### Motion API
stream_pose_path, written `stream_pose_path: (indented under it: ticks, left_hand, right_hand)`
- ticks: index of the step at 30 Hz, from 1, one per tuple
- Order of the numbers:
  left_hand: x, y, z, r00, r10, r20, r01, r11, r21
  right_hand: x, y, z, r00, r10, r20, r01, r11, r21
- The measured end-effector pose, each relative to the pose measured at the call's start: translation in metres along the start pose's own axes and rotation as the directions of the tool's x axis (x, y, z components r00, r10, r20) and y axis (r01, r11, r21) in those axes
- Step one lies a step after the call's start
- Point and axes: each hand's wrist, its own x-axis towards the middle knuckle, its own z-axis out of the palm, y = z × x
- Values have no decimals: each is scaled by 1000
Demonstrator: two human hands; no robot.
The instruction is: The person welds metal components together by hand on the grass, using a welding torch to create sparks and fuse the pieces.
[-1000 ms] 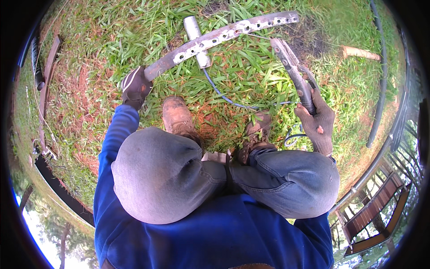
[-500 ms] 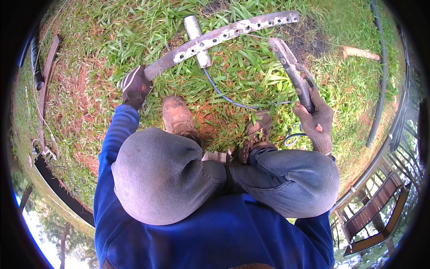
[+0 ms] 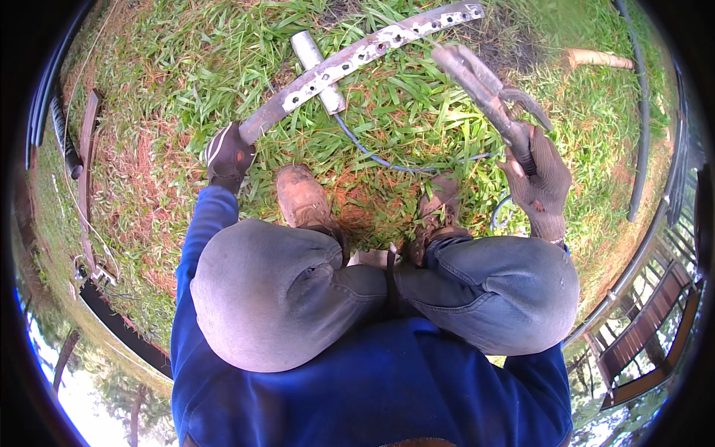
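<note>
My left hand (image 3: 229,158), in a dark glove with pale stripes, is closed around the near left end of a curved flat metal bar (image 3: 350,62). The bar has a row of holes along it, with white patches around them. It lies across a short grey metal pipe (image 3: 319,71) on the grass. My right hand (image 3: 542,179), in a worn brown knitted glove, grips a dark welding electrode holder (image 3: 493,108). Its jaws point up and left toward the bar, and a curved lever sticks out at its side. A thin rod at the jaws shows only faintly.
A blue cable (image 3: 383,162) runs over the grass between the pipe and my right side. My boots (image 3: 302,197) stand close below the bar. At the right lie a cut wooden stick (image 3: 599,58) and a black hose (image 3: 640,112); a brown metal strip (image 3: 86,171) lies left.
The electrode holder has turned in my right hand, and its lever now stands farther out from the body. My left hand keeps its grip on the bar. The whole view has shifted slightly.
</note>
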Motion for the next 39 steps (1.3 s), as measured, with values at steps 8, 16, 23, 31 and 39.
stream_pose_path:
  ticks: [8,16,23,31,39]
  left_hand:
    - [5,-38,47,962,151,-228,-165,985,-45]
    - [-20,-23,13,986,90,-140,-99,994,-55]
    - [-18,-19,7,985,98,-141,-110,991,-78]
    - [-19,-20,10,988,63,-143,-77,993,-95]
    - [-22,-35,30,977,94,-192,-118,986,-118]
  right_hand:
    - [-2,-23,0,899,426,99,-433,900,59]
    - [0,-16,-4,951,307,32,-308,950,50]
    - [17,-22,-1,916,337,219,-340,940,-22]
    - [0,-11,11,957,284,53,-289,951,111]
    - [-7,-18,7,985,169,-10,-166,974,154]
